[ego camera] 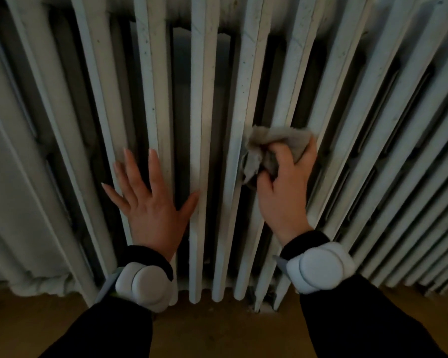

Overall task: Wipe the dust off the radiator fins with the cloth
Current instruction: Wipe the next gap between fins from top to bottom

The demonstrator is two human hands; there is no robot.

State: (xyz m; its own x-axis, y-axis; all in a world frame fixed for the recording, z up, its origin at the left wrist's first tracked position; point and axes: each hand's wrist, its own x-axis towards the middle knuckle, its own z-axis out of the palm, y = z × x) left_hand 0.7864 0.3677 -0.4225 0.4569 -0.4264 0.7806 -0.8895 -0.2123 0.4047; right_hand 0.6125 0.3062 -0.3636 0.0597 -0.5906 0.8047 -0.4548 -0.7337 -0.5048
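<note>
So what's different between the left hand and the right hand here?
The left hand is spread flat with straight fingers, while the right hand is curled. The left hand holds nothing and rests bare on the radiator; the right hand grips a bunched grey cloth against it. Both wear a white wrist device over a dark sleeve.

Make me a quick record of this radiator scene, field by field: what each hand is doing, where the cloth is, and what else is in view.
radiator: pale, vertical fins with dark gaps between them, dark specks on the paint
left hand: fingers spread, flat against the fins, holds nothing
right hand: grips the cloth and presses it to a fin
cloth: grey, bunched, right of centre
left wrist unit: white, on a black band
right wrist unit: white, on a black band
floor: brown, below the radiator
</note>
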